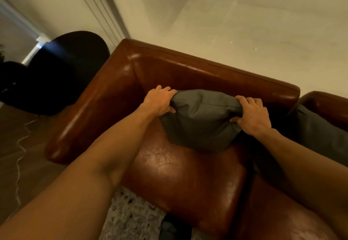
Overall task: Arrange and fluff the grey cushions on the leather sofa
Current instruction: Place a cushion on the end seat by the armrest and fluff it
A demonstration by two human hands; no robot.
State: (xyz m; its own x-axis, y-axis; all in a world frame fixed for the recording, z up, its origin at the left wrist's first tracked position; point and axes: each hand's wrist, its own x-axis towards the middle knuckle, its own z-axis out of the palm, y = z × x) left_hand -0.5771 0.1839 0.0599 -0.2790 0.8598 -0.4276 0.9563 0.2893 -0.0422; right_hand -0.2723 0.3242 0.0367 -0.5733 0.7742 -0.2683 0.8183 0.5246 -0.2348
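Note:
A grey cushion [201,121] stands upright on the seat of the brown leather sofa [188,175], leaning against its backrest. My left hand [160,100] grips the cushion's top left corner. My right hand [252,115] grips its top right corner, so the top edge is bunched between the two. A second grey cushion [316,132] lies to the right on the adjoining seat, partly hidden behind my right forearm.
The sofa's left armrest [84,115] runs along the left side. Beyond it stands a dark round chair or table [56,74] on the wooden floor, where a thin white cable [19,157] lies. A speckled rug [131,215] lies in front of the sofa. A pale wall rises behind.

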